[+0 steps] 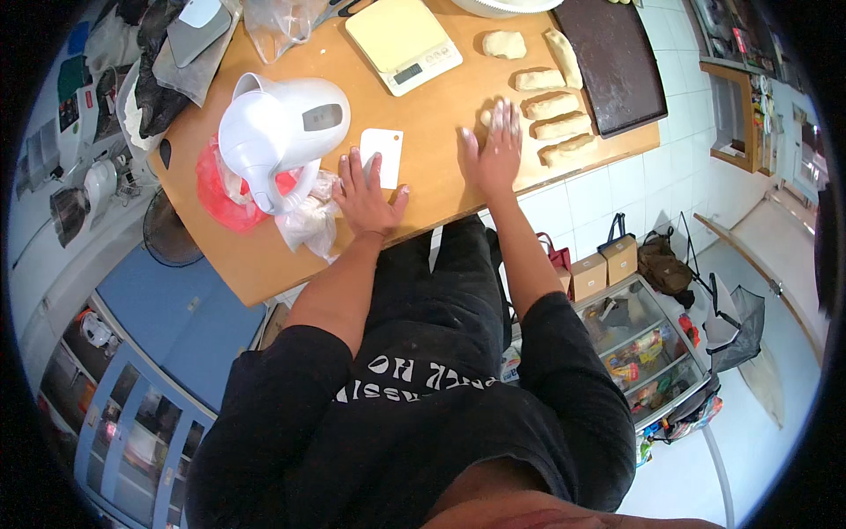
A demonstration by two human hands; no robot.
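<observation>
A small pale lump of dough (486, 115) lies on the light-brown wooden surface (423, 106), mostly under the flour-dusted right hand (493, 154), whose fingers (507, 119) are spread flat and press down on it rather than closing round it. Only a little of the lump shows at the fingertips, so its shape cannot be judged.

Just to the right, four elongated rolled dough pieces (553, 115) lie in a column, already formed, and a rounder unrolled piece of dough (504, 44) and a long strip of dough (562, 55) wait above them; so the shaping looks more than half done, with at least these and the lump in hand left. The dark rectangular baking tray (617, 62) beside them holds nothing yet.

The left hand (366, 194) rests open on the surface, fingers released, their tips touching the lower edge of a white plastic dough scraper (382, 154). Left of it stands a white electric kettle (278, 132) over a red plastic bag (220, 189), and above sits a cream-coloured digital kitchen scale (403, 40).
</observation>
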